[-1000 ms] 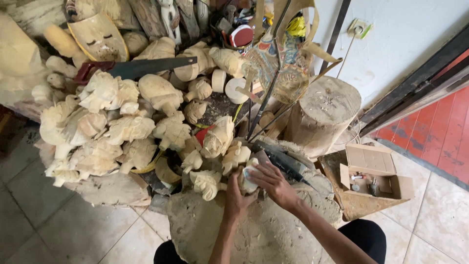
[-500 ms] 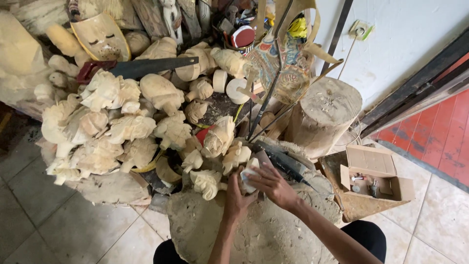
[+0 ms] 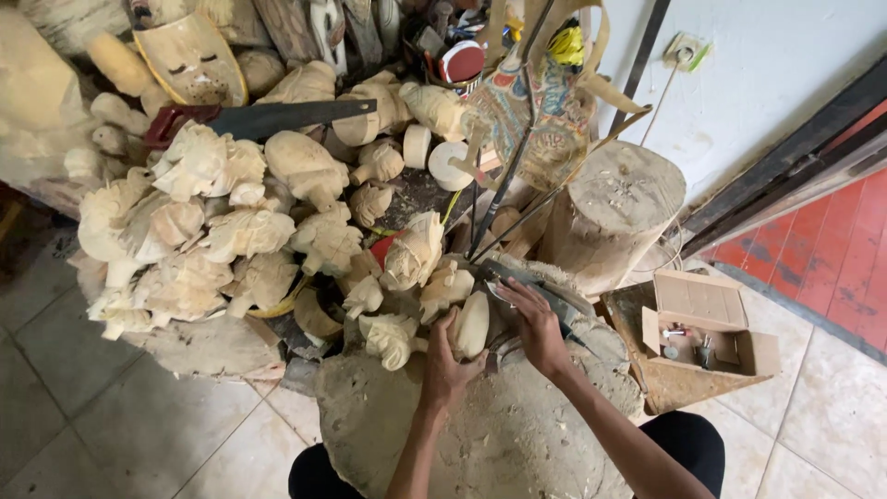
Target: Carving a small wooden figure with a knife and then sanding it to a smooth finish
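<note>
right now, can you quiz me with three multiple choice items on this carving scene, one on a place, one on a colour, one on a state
1. Where does the hand saw lie?
A. on top of the heap of pale carvings
B. inside the cardboard box
C. on the red floor

2. What colour is the saw's handle?
A. blue
B. red
C. green

3. What state is the cardboard box in?
A. taped shut
B. crushed flat
C. open, flap up

Answers:
1 A, the blade rests across the carved pieces.
2 B, the grip at the blade's left end is red.
3 C, the flap stands up and small items show inside.

The left hand grips a pale oval wood piece; the right hand rests beside it.
</note>
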